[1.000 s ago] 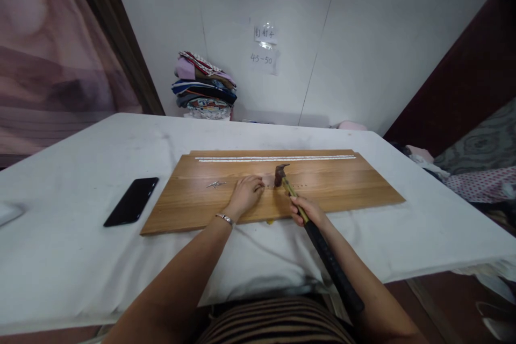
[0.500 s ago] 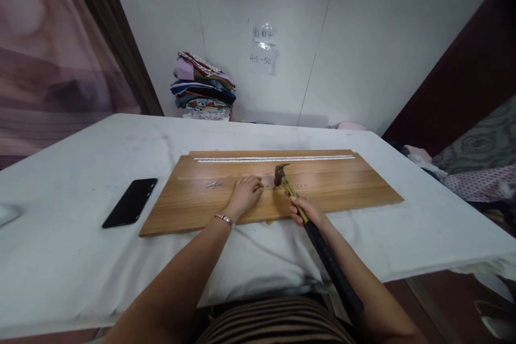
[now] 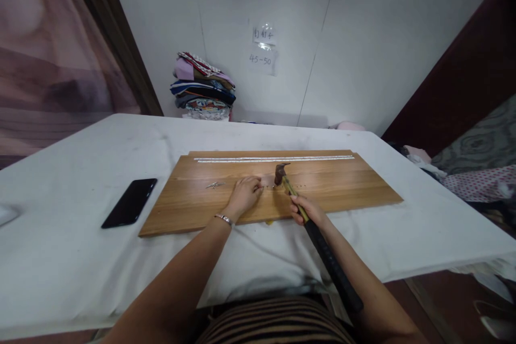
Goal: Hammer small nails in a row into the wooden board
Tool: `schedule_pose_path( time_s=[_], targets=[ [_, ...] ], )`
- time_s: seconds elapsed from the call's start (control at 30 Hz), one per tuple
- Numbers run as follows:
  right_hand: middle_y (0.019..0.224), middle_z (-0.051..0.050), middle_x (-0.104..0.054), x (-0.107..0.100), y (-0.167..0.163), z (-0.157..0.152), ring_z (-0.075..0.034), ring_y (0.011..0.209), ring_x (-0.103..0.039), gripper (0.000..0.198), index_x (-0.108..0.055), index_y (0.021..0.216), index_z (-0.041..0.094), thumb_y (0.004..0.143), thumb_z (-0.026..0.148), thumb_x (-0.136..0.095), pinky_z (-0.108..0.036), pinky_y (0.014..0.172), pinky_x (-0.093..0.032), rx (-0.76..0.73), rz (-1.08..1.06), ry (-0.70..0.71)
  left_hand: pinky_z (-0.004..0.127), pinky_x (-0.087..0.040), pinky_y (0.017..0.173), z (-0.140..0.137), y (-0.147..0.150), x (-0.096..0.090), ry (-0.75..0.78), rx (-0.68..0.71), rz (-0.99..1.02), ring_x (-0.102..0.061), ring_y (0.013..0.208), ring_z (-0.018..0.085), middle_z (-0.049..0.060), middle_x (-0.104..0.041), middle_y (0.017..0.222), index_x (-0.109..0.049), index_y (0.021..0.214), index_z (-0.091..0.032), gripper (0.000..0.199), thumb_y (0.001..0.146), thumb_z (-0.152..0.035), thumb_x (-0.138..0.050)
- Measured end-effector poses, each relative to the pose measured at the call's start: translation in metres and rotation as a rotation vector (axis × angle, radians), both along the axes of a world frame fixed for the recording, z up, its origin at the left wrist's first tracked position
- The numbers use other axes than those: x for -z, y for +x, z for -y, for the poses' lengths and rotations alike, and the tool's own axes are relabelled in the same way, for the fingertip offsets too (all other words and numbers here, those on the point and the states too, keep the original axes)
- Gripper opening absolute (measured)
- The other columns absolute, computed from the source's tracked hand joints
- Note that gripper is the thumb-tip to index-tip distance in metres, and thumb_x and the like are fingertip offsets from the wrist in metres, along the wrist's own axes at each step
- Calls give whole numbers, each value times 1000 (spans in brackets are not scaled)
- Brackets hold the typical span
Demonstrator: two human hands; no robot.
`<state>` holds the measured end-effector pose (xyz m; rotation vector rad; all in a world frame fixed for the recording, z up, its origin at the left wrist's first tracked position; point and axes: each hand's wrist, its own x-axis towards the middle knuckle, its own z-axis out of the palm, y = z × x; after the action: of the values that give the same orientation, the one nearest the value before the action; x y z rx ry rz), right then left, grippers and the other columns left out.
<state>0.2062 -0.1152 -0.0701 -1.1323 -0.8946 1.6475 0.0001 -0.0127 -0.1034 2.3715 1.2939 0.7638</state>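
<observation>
A claw hammer [image 3: 292, 189] with a rusty head, a yellow shaft and a long black grip is in my right hand [image 3: 307, 210], its fingers wrapped round the yellow part. The hammer head hangs low over the wooden board [image 3: 346, 185], beside a row of small nail heads [image 3: 301, 186]. My left hand [image 3: 244, 194], with a bracelet at the wrist, rests on the board left of the hammer. Its fingers are curled and pinched together; what they hold is too small to make out. A little heap of loose nails [image 3: 215, 185] lies left of that hand.
Two white measuring strips [image 3: 274, 159] run along the board's far side. On the white-covered table [image 3: 72, 258], a black phone [image 3: 129, 203] lies left of the board. Folded clothes [image 3: 203, 88] are stacked at the back, against a wall with paper notes [image 3: 263, 59].
</observation>
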Motion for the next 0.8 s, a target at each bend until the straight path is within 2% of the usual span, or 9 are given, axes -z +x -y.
schedule_pose_path(
  time_s=[0.27, 0.53, 0.67, 0.8],
  targets=[
    [51, 12, -46, 6, 1, -2, -6, 30, -38, 47, -51, 101, 21, 67, 47, -71, -19, 30, -21, -23, -19, -16, 37, -40, 96, -1, 0, 3, 7, -6, -1, -60, 108, 22, 4, -69, 114, -64, 82, -22, 8, 84, -22, -56],
    [52, 11, -47, -1, 0, -1, -5, 31, -40, 46, -51, 100, 20, 67, 46, -71, -18, 31, -22, -1, 15, 3, 36, -40, 95, 0, 1, 1, -3, -5, 7, -60, 107, 21, 4, -68, 114, -64, 81, -21, 7, 84, -22, -57],
    [51, 12, -46, 1, -1, -2, -6, 30, -39, 49, -50, 100, 21, 64, 47, -72, -19, 30, -22, -15, -1, -26, 36, -40, 95, -1, 1, 1, -4, -5, 1, -60, 105, 20, 4, -69, 111, -64, 81, -21, 8, 84, -22, -57],
    [51, 12, -47, 3, 0, -1, -6, 30, -39, 46, -50, 100, 21, 67, 46, -70, -19, 31, -21, -20, -11, -13, 37, -40, 96, 0, 1, 0, -7, -12, -1, -60, 108, 21, 4, -68, 114, -64, 81, -22, 9, 85, -22, -56]
  ],
)
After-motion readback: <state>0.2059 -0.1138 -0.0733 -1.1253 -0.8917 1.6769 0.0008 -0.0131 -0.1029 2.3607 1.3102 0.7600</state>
